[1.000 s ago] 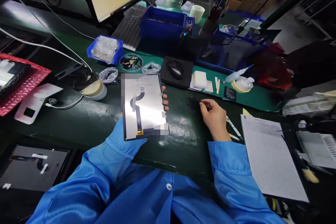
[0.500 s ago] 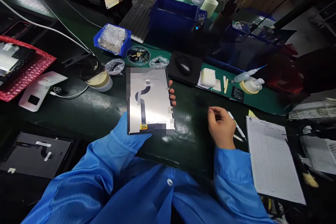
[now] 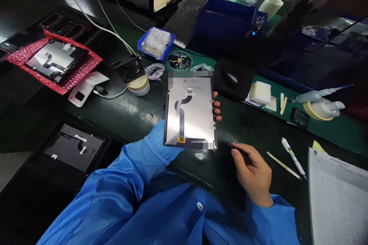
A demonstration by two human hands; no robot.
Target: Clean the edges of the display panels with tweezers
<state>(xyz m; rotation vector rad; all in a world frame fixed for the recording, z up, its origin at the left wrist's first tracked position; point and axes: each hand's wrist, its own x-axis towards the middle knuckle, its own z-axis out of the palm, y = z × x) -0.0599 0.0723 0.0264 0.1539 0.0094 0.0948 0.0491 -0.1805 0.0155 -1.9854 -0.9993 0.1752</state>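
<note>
My left hand (image 3: 217, 108) holds a tablet display panel (image 3: 197, 113) from beneath, with its fingertips curled round the right edge. The panel's silvery back faces up and carries a curved black flex cable (image 3: 181, 120) with a yellow-edged connector at the bottom. To the right and lower, my right hand (image 3: 254, 170) is closed in a pinch, thumb against forefinger. A tiny dark tip shows at its fingertips, too small to name. Near that hand, a thin pale stick (image 3: 283, 164) and a white pen (image 3: 293, 157) lie on the dark table.
Another display panel (image 3: 76, 147) lies at the left, below a panel on red bubble wrap (image 3: 94, 61). Behind are a blue parts bin (image 3: 140, 42), a keyboard (image 3: 184, 19) and a mouse (image 3: 231, 74). A printed form (image 3: 339, 195) and a bottle (image 3: 327, 108) are at the right.
The view has swung left, so most things sit further right in it. My right hand has come closer to the panel and away from the pen. The left hand keeps its hold.
</note>
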